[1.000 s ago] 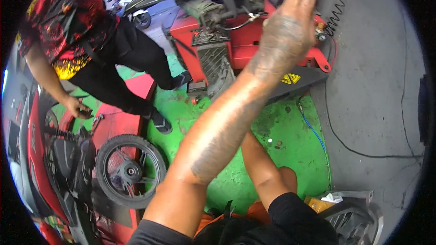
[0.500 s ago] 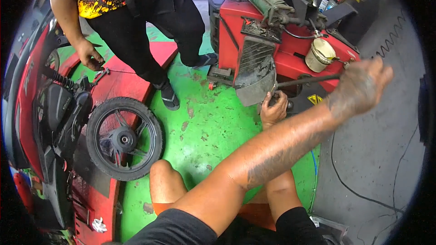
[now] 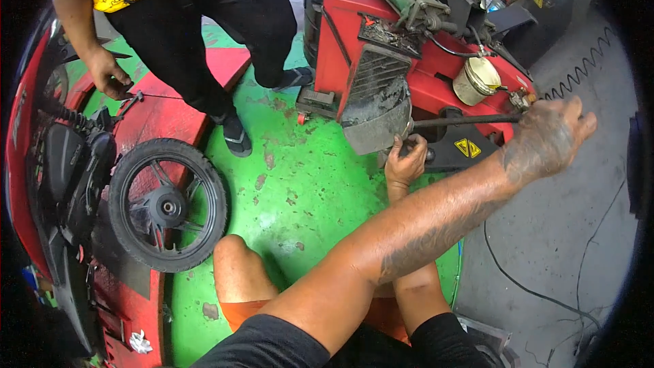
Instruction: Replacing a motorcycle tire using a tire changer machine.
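Observation:
My left arm reaches across over my right forearm. The left hand (image 3: 545, 138) is closed at the outer end of a long dark metal bar (image 3: 470, 120); the back of the hand hides that end. The bar runs leftward to the rear of a curved, dirt-caked metal blade (image 3: 377, 127) on a red machine (image 3: 340, 12). Just below the bar's inner end, my right hand (image 3: 407, 161) has its fingers curled beside the blade. Whatever they grip there is mostly hidden. A dark round knob (image 3: 430, 155) shows next to these fingers.
A black-tyred wheel (image 3: 168, 206) leans by a red platform (image 3: 225, 61) with a motorcycle (image 3: 58, 163) at left. Another person (image 3: 225, 20) stands ahead. A grimy cream bucket (image 3: 475, 82) sits on the machine. Cables (image 3: 538, 293) cross the grey floor at right.
The whole view has shifted, so the surroundings appear further left. My left hand has moved slightly down and right, and the bar lies more level. My right hand stays beside the blade.

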The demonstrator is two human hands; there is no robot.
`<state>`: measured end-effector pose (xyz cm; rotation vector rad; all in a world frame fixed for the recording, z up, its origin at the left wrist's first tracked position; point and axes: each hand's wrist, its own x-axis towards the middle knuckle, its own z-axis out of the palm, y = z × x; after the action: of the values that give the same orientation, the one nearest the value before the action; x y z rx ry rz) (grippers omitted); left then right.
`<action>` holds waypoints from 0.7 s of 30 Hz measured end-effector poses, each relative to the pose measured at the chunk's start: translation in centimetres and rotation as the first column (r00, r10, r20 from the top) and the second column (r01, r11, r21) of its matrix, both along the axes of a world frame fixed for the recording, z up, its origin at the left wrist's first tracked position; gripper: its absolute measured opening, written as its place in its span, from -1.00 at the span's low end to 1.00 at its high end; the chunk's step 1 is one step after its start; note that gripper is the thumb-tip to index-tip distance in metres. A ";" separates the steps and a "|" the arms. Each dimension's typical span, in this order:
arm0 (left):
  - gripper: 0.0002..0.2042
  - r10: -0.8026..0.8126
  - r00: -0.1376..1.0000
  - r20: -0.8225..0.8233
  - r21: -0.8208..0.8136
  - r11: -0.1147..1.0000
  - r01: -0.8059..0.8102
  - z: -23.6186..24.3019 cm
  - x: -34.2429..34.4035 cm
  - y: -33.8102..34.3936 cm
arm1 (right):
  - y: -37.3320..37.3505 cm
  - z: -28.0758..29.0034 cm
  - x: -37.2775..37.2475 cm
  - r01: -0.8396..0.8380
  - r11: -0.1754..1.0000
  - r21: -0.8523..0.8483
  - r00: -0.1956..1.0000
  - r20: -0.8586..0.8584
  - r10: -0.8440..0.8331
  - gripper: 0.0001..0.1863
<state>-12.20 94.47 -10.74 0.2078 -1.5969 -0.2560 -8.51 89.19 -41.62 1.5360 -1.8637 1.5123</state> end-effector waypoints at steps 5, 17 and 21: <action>-0.94 -0.029 0.999 0.023 -0.110 0.993 0.032 -1.6 -0.5 2.8 | -0.3 -0.9 -0.7 0.088 0.994 -0.058 0.992 -0.081 -0.092 -0.45; -0.85 0.020 0.997 0.071 -0.038 0.999 -0.017 -0.6 -0.1 -0.2 | 0.0 0.0 -0.1 0.029 0.999 0.037 0.999 0.020 -0.030 -0.47; -0.86 0.006 0.999 0.039 -0.039 0.999 -0.004 -0.6 -0.3 -0.4 | 0.0 0.3 0.2 0.045 0.998 0.047 0.999 0.023 -0.046 -0.47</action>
<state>-12.46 94.10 -11.39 0.1878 -1.6383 -0.2180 -8.30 89.22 -41.29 1.4909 -1.9470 1.4840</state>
